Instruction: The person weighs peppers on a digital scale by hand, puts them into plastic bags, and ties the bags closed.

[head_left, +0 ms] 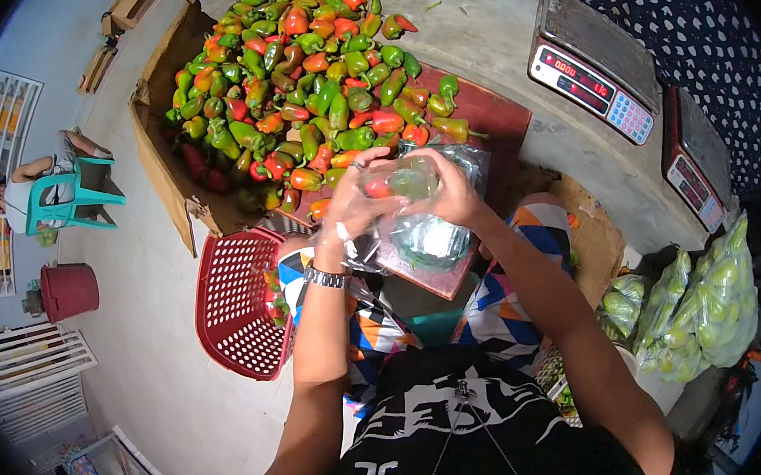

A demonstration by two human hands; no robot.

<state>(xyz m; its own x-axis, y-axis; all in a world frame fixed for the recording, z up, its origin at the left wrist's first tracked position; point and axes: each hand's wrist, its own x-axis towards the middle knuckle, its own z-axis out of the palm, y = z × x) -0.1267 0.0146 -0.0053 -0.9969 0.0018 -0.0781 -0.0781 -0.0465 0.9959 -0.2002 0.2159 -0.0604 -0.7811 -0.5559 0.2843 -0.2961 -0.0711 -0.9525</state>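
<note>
Between my hands is a clear plastic bag (413, 180) with a red and a green pepper showing through it. My left hand (353, 207), with a watch on its wrist, is closed on the bag's left side. My right hand (456, 193) grips the right side, fingers curled round it. More clear plastic (435, 240) lies just below, on the front end of a reddish board (502, 127). Beyond my hands spreads a large heap of red and green peppers (295, 91).
Cardboard (159, 139) walls the heap's left side. A red perforated basket (237, 304) stands at my left leg. On the concrete ledge at right are two digital scales (597, 69). Bags of green produce (708, 308) sit lower right. A person sits on a green chair (78, 196) at far left.
</note>
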